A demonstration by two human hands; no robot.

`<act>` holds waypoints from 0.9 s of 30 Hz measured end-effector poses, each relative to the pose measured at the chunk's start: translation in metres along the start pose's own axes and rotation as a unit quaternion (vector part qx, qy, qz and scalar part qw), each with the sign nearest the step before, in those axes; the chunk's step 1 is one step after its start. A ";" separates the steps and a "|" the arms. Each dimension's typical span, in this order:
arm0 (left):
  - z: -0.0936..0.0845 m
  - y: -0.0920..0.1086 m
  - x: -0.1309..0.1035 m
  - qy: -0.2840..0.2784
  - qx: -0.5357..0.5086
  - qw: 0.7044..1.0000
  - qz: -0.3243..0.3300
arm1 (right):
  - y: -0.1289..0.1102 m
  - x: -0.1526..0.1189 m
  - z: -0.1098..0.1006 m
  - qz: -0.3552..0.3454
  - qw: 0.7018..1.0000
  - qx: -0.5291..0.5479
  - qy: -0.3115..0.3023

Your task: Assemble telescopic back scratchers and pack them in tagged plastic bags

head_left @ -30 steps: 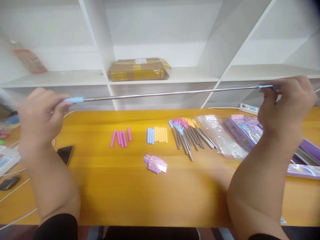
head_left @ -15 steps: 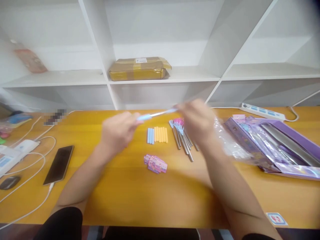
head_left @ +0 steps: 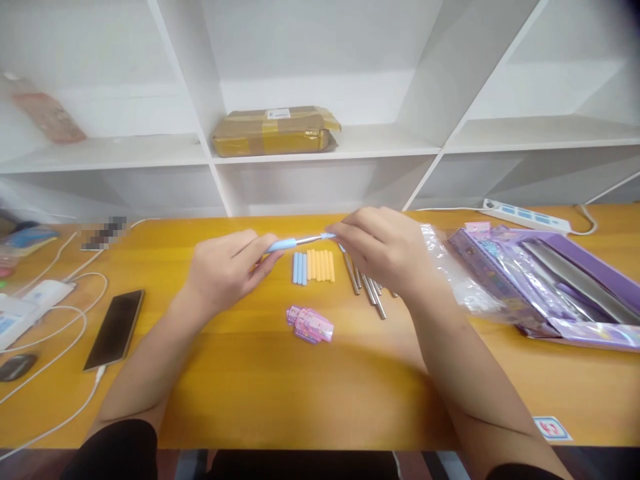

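Note:
A thin metal rod with a light-blue sleeve (head_left: pixel 283 245) spans the space between my two hands. My left hand (head_left: pixel 227 270) pinches the sleeve end. My right hand (head_left: pixel 385 247) is closed round the other end, where a bit of light blue shows; the rest is hidden by the fingers. Below the rod lie several blue tubes (head_left: pixel 299 269) beside several orange tubes (head_left: pixel 321 265). Metal rods (head_left: pixel 371 291) lie partly under my right hand, which covers their upper ends. Nearer the front is a small pile of pink cards (head_left: pixel 311 325).
To the right are clear plastic wrapping (head_left: pixel 463 280), an open purple box (head_left: pixel 540 287) and a power strip (head_left: pixel 526 217). A phone (head_left: pixel 115 330), cables and a black mouse (head_left: pixel 17 367) lie left. A taped parcel (head_left: pixel 275 132) sits on the shelf behind.
My right hand has moved slightly left and down, closer to my left hand, and now covers the heads of the metal rods. The visible part of the held rod looks shorter.

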State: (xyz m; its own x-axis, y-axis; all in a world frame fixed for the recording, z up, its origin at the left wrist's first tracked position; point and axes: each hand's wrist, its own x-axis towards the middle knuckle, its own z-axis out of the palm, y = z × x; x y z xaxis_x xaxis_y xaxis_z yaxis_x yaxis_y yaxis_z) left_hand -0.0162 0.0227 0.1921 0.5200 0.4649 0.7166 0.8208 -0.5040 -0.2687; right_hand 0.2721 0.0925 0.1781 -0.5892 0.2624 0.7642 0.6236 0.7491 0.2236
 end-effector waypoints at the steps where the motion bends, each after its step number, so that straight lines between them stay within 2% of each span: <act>1: 0.000 0.001 0.001 -0.001 -0.001 1.000 0.003 | 0.000 0.000 0.000 0.001 1.000 0.001 -0.004; 14: -0.002 -0.006 -0.005 -0.008 -0.042 0.999 0.004 | -0.001 0.000 -0.008 -0.027 1.000 -0.014 0.000; 19: 0.000 -0.008 -0.006 -0.038 -0.058 0.997 -0.017 | -0.001 0.000 -0.004 -0.013 0.999 0.013 -0.026; 24: 0.007 -0.010 -0.005 -0.097 -0.075 0.992 -0.033 | 0.003 0.003 -0.005 0.035 0.992 0.077 -0.096; 27: 0.009 -0.014 -0.005 -0.119 -0.071 0.988 -0.061 | 0.026 -0.005 -0.007 0.151 0.967 0.092 -0.181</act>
State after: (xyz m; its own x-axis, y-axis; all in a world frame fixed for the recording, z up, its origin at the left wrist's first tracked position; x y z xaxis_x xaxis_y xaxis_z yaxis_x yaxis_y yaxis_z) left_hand -0.0279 0.0340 0.1862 0.4745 0.6780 0.5614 0.8478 -0.5237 -0.0841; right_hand 0.2945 0.1067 0.1845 -0.5558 0.6575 0.5087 0.7135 0.6913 -0.1140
